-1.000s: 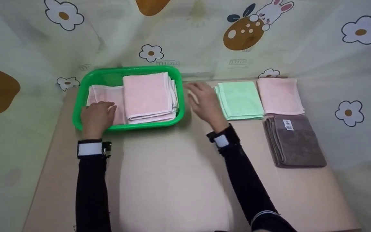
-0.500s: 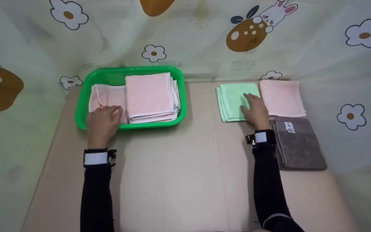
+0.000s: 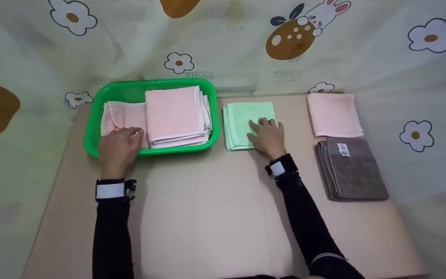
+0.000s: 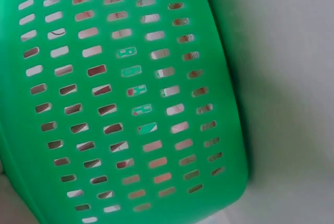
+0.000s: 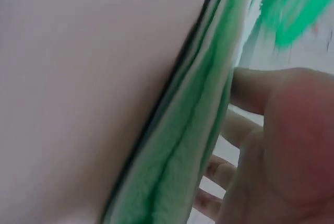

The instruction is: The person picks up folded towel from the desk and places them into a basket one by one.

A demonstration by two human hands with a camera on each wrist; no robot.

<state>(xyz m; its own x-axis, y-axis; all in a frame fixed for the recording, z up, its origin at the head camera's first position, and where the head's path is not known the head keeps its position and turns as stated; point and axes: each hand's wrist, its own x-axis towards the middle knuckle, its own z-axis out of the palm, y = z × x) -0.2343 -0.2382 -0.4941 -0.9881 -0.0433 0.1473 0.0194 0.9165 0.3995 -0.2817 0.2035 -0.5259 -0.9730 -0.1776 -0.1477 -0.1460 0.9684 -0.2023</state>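
Observation:
My right hand lies on the folded mint-green towel, fingers stretched over its top near the front right corner. In the right wrist view the layered towel edge stands beside the thumb. This towel is on the table, just right of the green plastic basket. My left hand rests over the basket's front left rim, fingers loosely bent down by the flat pink towel inside; their tips are hidden. A pile of folded pink towels fills the basket's right half. The left wrist view shows the slotted basket wall.
On the right of the table, a folded pink towel lies at the back, with a folded grey-brown towel carrying a white tag in front of it. A printed curtain hangs close behind the basket.
My right hand went from beside the basket to the mint-green towel, and the towel has slid left with it towards the basket. My left hand stays at the rim, drawn slightly nearer.

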